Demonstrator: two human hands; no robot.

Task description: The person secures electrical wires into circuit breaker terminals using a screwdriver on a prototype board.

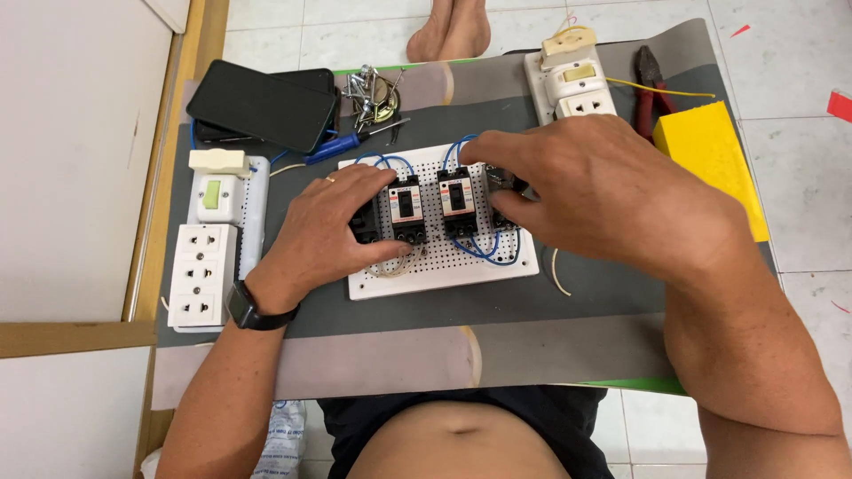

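A white perforated board (pixel 444 266) lies on a grey mat (pixel 399 310) in front of me. Black circuit breakers stand in a row on it, joined by blue wires (pixel 484 250). My left hand (pixel 333 226) rests on the board's left part, its fingers around the leftmost breaker (pixel 366 222) and touching the second one (pixel 406 208). A third breaker (pixel 459 201) stands free in the middle. My right hand (pixel 586 186) reaches over the board's right part and pinches the rightmost breaker (pixel 502 184) between thumb and fingers.
At the left lie a white socket and switch strip (pixel 209 257), a black phone (pixel 262 105) and a blue screwdriver (pixel 342 146). Several screws (pixel 371 93) sit at the back. At the right are another socket unit (pixel 572 84), red pliers (pixel 650 84) and a yellow block (pixel 714 155). Someone's bare feet (pixel 453 31) are beyond the mat.
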